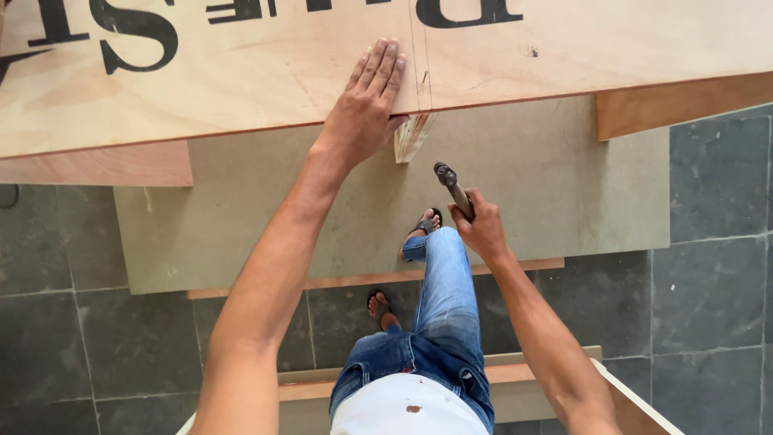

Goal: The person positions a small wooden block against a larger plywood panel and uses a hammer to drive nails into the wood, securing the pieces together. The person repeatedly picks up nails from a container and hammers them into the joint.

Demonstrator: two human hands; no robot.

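A large pale plywood sheet with black stencilled lettering (241, 72) is seen across the upper part of the frame, its near edge running from the left side to the upper right. The left hand (364, 113) is laid flat on this sheet near the top centre, palm down, with the fingers (378, 68) extended and pressed close together. Just to the right of the fingertips, thin pencilled lines (420, 56) are drawn across the sheet towards its edge. Below that edge, a small pale wooden block with reddish marks (413, 135) is seen standing under the sheet, just beside the thumb.

A dark metal hammer with a short handle (451, 187) is held in the right hand (481, 227) at the centre of the frame, head uppermost and pointed towards the block. The fingers are curled tightly round the handle, close to the head.

Handling is judged as follows. The plywood sheet is likely stiff but broad, and some flex at an unsupported edge is to be expected; it is best steadied by flat downward pressure close to the marked lines. Its surface appears smooth and dry, so little slip is expected. The hammer is dense and top-heavy; a grip close to the head favours control over force.

A grey-green flat board (564, 193) lies lower down, over the dark grey stone floor tiles (708, 306).
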